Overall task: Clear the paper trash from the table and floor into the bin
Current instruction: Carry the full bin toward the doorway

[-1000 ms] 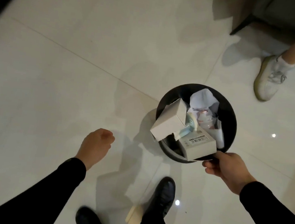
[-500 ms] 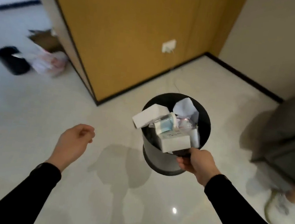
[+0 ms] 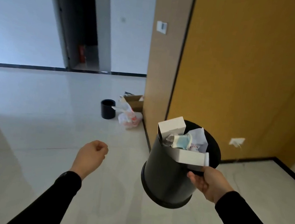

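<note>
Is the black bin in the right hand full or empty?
Full: white cardboard boxes and crumpled white paper stick up past the rim of the black round plastic bin that the right hand grips.

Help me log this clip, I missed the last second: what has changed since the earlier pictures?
The right hand, gripping the black bin by its rim, has lifted it off the floor; it now hangs tilted. The view swung upward. Unchanged: that grip, the white boxes inside, and the left hand, curled and empty.
</note>
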Demonstrator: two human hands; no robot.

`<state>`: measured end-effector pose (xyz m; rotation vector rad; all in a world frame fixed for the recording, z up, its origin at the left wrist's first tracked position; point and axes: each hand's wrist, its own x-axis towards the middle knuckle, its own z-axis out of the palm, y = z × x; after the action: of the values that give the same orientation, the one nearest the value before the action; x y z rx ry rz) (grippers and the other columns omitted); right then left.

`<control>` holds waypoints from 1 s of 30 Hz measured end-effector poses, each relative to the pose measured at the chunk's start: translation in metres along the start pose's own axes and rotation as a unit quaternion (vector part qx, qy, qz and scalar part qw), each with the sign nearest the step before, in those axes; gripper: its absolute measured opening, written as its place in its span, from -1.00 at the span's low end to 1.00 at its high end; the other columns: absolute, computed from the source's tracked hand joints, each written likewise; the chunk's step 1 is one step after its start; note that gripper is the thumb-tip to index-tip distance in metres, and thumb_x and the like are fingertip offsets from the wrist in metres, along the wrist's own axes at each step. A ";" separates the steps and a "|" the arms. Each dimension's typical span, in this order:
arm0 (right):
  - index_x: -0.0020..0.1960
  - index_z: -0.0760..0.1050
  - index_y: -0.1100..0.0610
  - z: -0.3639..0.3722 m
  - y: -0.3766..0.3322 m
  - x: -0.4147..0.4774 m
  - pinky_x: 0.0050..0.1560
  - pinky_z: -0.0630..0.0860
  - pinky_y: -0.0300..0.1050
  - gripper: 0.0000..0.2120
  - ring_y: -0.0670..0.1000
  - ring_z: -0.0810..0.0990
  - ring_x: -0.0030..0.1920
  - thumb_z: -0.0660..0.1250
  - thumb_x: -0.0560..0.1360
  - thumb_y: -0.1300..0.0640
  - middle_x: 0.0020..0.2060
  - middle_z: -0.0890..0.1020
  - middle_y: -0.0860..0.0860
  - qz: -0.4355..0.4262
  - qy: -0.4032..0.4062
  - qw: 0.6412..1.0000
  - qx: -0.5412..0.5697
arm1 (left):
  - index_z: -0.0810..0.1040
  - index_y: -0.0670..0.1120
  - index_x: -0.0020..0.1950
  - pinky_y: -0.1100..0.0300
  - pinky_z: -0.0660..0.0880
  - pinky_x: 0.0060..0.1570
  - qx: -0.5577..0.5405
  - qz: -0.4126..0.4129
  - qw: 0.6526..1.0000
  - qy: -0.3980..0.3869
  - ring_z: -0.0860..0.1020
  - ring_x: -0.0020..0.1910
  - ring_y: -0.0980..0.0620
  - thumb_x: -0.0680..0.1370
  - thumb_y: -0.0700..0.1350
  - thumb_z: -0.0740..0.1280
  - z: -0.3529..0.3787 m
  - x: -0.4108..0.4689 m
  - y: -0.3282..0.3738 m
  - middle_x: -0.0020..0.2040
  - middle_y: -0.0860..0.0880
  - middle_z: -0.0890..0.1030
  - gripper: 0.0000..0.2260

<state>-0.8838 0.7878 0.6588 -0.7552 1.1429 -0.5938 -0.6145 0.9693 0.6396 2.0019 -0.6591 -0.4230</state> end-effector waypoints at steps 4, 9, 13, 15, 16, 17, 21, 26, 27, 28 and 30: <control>0.10 0.40 0.23 0.061 -0.007 0.020 -0.67 0.51 -0.23 -0.82 0.00 0.57 -0.66 0.14 0.55 0.39 -0.41 0.62 0.20 0.012 -0.050 0.998 -0.025 | 0.57 -0.06 -0.12 0.11 0.50 -0.08 0.013 -0.027 0.999 0.021 0.62 -0.13 -0.05 0.48 -0.14 0.28 -0.028 0.024 -0.016 -0.14 -0.04 0.66 -0.91; 0.11 0.39 0.22 0.129 -0.009 0.068 -0.68 0.50 -0.23 -0.80 0.01 0.57 -0.66 0.14 0.54 0.40 -0.35 0.60 0.21 0.043 -0.101 0.993 -0.050 | 0.58 -0.08 -0.08 0.08 0.52 0.00 0.048 -0.048 0.996 0.052 0.61 -0.08 -0.07 0.48 -0.14 0.27 -0.052 0.066 -0.026 -0.11 -0.05 0.66 -0.89; 0.15 0.40 0.27 0.177 -0.019 0.124 -0.70 0.48 -0.24 -0.78 0.03 0.56 -0.68 0.13 0.54 0.41 -0.63 0.59 0.16 0.060 -0.139 0.987 -0.060 | 0.58 -0.12 0.02 0.07 0.53 0.05 0.078 -0.060 0.992 0.080 0.61 -0.04 -0.07 0.50 -0.14 0.28 -0.065 0.119 -0.027 -0.05 -0.07 0.64 -0.84; 0.18 0.40 0.29 0.201 -0.028 0.154 -0.70 0.48 -0.23 -0.76 0.04 0.56 -0.67 0.11 0.55 0.40 -0.59 0.60 0.19 0.066 -0.153 0.984 -0.062 | 0.59 -0.12 0.01 0.11 0.53 0.00 0.074 -0.071 0.990 0.094 0.63 -0.09 -0.05 0.49 -0.15 0.28 -0.068 0.149 -0.022 -0.06 -0.08 0.65 -0.84; 0.19 0.39 0.28 0.213 -0.035 0.169 -0.70 0.49 -0.22 -0.76 0.04 0.57 -0.67 0.10 0.55 0.40 -0.50 0.61 0.23 0.069 -0.162 0.982 -0.062 | 0.59 -0.12 0.01 0.12 0.53 -0.02 0.070 -0.078 0.989 0.100 0.63 -0.10 -0.03 0.48 -0.16 0.27 -0.070 0.165 -0.018 -0.06 -0.07 0.65 -0.84; 0.18 0.38 0.27 0.225 -0.041 0.182 -0.69 0.50 -0.21 -0.77 0.05 0.57 -0.66 0.09 0.56 0.39 -0.40 0.60 0.25 0.070 -0.167 0.981 -0.063 | 0.59 -0.11 0.00 0.13 0.53 -0.02 0.074 -0.082 0.988 0.104 0.63 -0.10 -0.02 0.48 -0.15 0.27 -0.071 0.179 -0.015 -0.06 -0.06 0.65 -0.84; 0.10 0.38 0.28 0.278 -0.070 0.238 -0.68 0.51 -0.20 -0.82 0.03 0.58 -0.65 0.08 0.56 0.39 -0.27 0.54 0.24 0.074 -0.190 0.975 -0.087 | 0.58 -0.05 -0.06 0.21 0.50 -0.22 0.074 -0.091 0.984 0.136 0.62 -0.18 0.07 0.48 -0.14 0.26 -0.077 0.240 -0.007 -0.12 0.00 0.65 -0.88; 0.10 0.42 0.30 0.338 -0.089 0.295 -0.68 0.50 -0.22 -0.82 0.09 0.59 -0.53 0.10 0.56 0.36 -0.30 0.54 0.23 0.081 -0.192 0.971 -0.117 | 0.58 -0.05 -0.07 0.32 0.42 -0.35 0.067 -0.108 0.980 0.152 0.60 -0.25 0.16 0.49 -0.15 0.28 -0.084 0.304 -0.018 -0.18 0.05 0.63 -0.90; 0.10 0.42 0.30 0.351 -0.092 0.307 -0.68 0.50 -0.21 -0.82 0.11 0.58 -0.44 0.09 0.57 0.36 -0.30 0.54 0.23 0.079 -0.187 0.972 -0.122 | 0.58 -0.06 -0.07 0.31 0.43 -0.35 0.059 -0.109 0.980 0.155 0.60 -0.25 0.14 0.49 -0.16 0.28 -0.086 0.319 -0.022 -0.18 0.03 0.64 -0.90; 0.08 0.42 0.30 0.363 -0.095 0.317 -0.68 0.50 -0.21 -0.83 0.12 0.55 -0.38 0.09 0.57 0.36 -0.30 0.54 0.23 0.076 -0.180 0.973 -0.125 | 0.58 -0.07 -0.07 0.29 0.44 -0.34 0.050 -0.111 0.980 0.156 0.60 -0.25 0.13 0.49 -0.17 0.28 -0.090 0.332 -0.024 -0.17 0.01 0.64 -0.90; 0.05 0.43 0.31 0.389 -0.099 0.339 -0.68 0.50 -0.22 -0.83 0.12 0.55 -0.39 0.09 0.56 0.37 -0.30 0.54 0.22 0.078 -0.174 0.973 -0.131 | 0.58 -0.09 -0.07 0.27 0.46 -0.31 0.045 -0.118 0.980 0.151 0.61 -0.24 0.10 0.49 -0.19 0.28 -0.097 0.364 -0.032 -0.16 -0.02 0.64 -0.90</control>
<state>-0.4121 0.5582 0.6277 -0.9439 0.9506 -0.1660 -0.2637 0.8279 0.6492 2.1822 -0.2558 -0.2234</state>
